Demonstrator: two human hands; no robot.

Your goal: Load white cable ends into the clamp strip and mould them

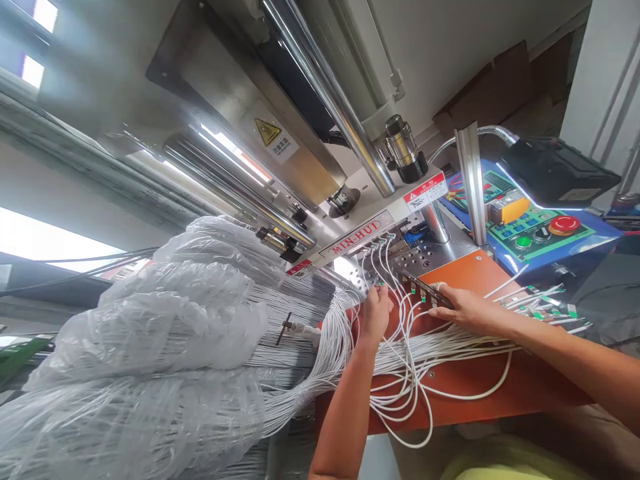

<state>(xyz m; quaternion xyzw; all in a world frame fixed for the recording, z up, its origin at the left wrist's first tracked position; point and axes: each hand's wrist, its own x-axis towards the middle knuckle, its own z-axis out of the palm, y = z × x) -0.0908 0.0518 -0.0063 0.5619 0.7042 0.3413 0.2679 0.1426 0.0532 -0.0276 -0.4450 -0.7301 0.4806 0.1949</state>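
Two bare hands work on the orange surface (480, 380) under the press head (357, 233). Left hand (376, 312): fingers curled narrow, tips pinching the ends of white wires (400, 373) near the row of slots in the fixture (425, 290). Right hand (457, 308): lies flat, fingers stretched along the fixture bar, pressing on it; nothing gripped that I can tell. Wires fan out from the left fingers, loop under both wrists and hang over the near edge of the surface. Behind the left forearm, a large wire bundle in clear plastic wrap (165, 347). Beyond the right fingers lie finished wire ends with green tips (543, 303); farther off, a control panel (540, 230) with a red button.
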